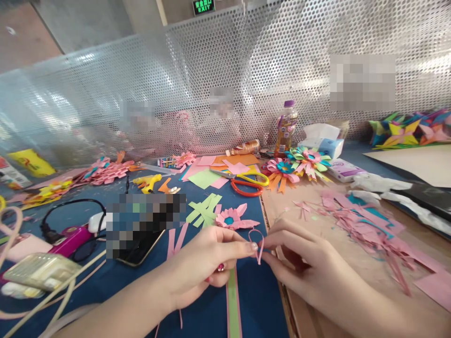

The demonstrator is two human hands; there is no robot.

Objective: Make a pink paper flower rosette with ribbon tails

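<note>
My left hand (202, 265) and my right hand (305, 263) meet at the front middle of the table. Both pinch a thin pink paper strip (257, 243) bent into a small loop between their fingertips. Under my left hand lies a long green and pink paper strip (233, 305) on the blue table cover (260, 300). Just beyond the hands sits a half-made pink paper flower with a blue centre (231, 218), next to green paper strips (204, 210).
Orange and yellow scissors (248, 182), a yellow glue gun (150, 181), finished paper flowers (303, 162), a drink bottle (286, 127), a tissue box (324, 141) and pink scraps (362, 223) on brown cardboard (352, 263). A phone (139, 253) lies at left. A perforated metal screen (211, 84) stands behind.
</note>
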